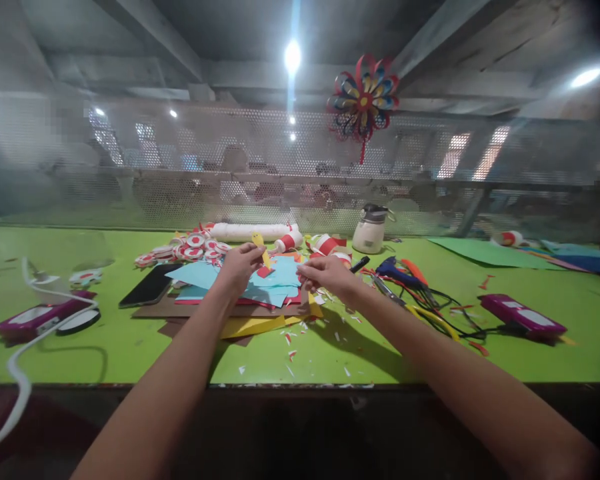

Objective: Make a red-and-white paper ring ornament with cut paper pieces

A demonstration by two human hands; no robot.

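My left hand point(240, 268) pinches a small yellow paper strip point(258, 240) upright between thumb and fingertips, above the paper pile. My right hand point(329, 275) is a short way to the right, its fingers closed together; whatever they may hold is too small to make out. Below both hands lie light blue paper sheets point(275, 293), stacked over brown board point(190, 311) and yellow paper point(253, 327). A small red paper piece point(265, 272) rests on the blue sheets, just under my left hand.
A phone point(147, 287) and red-and-white discs point(194, 245) are left of the pile. Rolls point(325, 245) and a bottle point(369, 230) stand behind. Pliers point(397, 270), cables and a purple device point(523, 316) lie right; another purple device point(40, 319) is left. Paper scraps litter the green table point(380, 363).
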